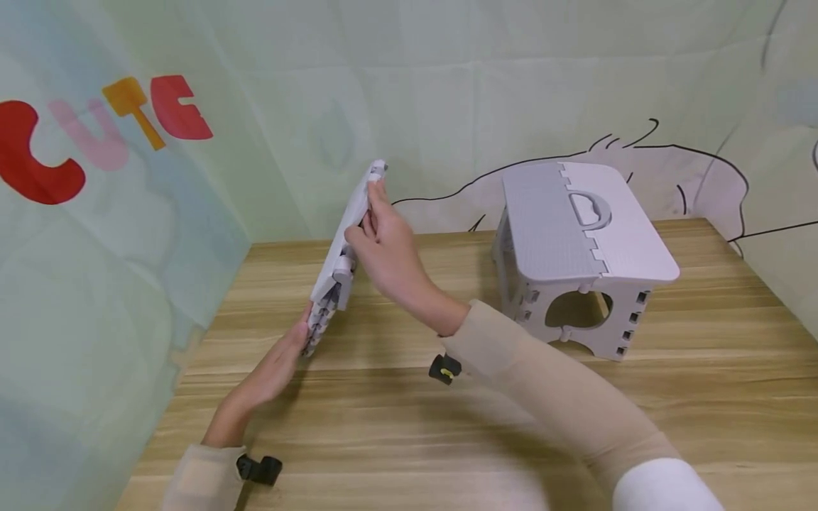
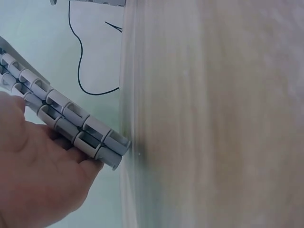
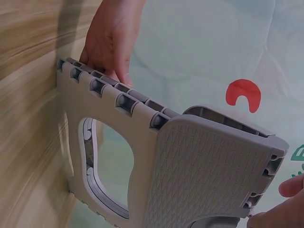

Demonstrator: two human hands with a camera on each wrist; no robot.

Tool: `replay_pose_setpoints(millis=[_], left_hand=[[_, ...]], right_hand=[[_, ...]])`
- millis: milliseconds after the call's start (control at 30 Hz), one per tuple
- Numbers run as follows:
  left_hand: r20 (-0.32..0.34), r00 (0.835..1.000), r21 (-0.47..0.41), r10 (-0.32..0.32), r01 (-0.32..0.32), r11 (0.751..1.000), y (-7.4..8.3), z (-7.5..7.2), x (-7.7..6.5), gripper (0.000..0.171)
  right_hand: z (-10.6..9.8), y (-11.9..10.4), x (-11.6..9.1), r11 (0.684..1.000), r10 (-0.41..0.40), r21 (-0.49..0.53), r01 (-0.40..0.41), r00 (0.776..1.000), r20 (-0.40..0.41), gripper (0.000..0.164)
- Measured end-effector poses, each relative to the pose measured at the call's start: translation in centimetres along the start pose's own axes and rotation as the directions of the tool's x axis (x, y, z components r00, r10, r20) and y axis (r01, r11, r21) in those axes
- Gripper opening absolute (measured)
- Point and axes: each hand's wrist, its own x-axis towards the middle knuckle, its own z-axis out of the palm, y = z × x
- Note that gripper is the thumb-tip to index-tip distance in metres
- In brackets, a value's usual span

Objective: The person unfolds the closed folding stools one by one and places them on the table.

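Note:
A grey-and-white plastic folding stool (image 1: 339, 248), mostly folded, stands tilted on the wooden table. My left hand (image 1: 277, 365) holds its lower side edge; in the left wrist view that hand (image 2: 47, 166) has its fingers partly hidden behind the hinged edge (image 2: 61, 114). Up at the seat end, my right hand (image 1: 390, 248) grips the edge between thumb and fingers. The right wrist view shows the textured seat panel (image 3: 199, 166) and a leg panel with an oval opening (image 3: 142, 156), with the left hand (image 3: 111, 42) at the far edge.
A second folding stool (image 1: 549, 234), unfolded and upright with a handle in its seat, stands on the table (image 1: 383, 426) to the right. Behind hangs a pale printed cloth (image 1: 422, 106) with coloured letters at left. Each wrist wears a small black camera mount.

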Motion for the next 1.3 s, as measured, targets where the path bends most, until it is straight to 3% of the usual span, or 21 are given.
replay_pose_setpoints(millis=[233, 367, 533, 633, 967, 1300], left_hand=[[-0.020, 0.999, -0.053, 0.035, -0.036, 0.998, -0.1, -0.3, 0.0, 0.054], [-0.028, 0.999, -0.062, -0.020, 0.019, 0.998, 0.0, -0.4, -0.1, 0.057], [-0.042, 0.988, -0.016, -0.147, 0.147, 0.989, 0.1, -0.6, -0.2, 0.064], [-0.044, 0.983, 0.004, -0.178, 0.179, 0.984, 0.0, -0.9, -0.2, 0.067], [0.013, 0.997, -0.171, -0.073, 0.074, 0.982, -0.4, -1.2, 0.0, 0.064], [0.024, 0.994, -0.257, -0.102, 0.105, 0.961, -0.8, -1.6, 0.0, 0.069]], right_hand=[[0.7, -0.5, 0.9, 0.994, -0.005, -0.111, 0.011, 0.999, 0.054, 0.071], [0.8, -0.7, 1.3, 0.971, -0.025, -0.234, 0.049, 0.994, 0.104, 0.070], [0.7, -1.2, 1.9, 0.909, -0.007, -0.409, 0.083, 0.983, 0.184, 0.067], [0.8, -1.6, 2.4, 0.877, 0.017, -0.471, 0.096, 0.973, 0.230, 0.067], [2.1, -2.2, 3.7, 0.806, 0.052, -0.580, 0.121, 0.961, 0.272, 0.066], [4.0, -3.0, 5.3, 0.662, 0.090, -0.727, 0.182, 0.944, 0.319, 0.064]])
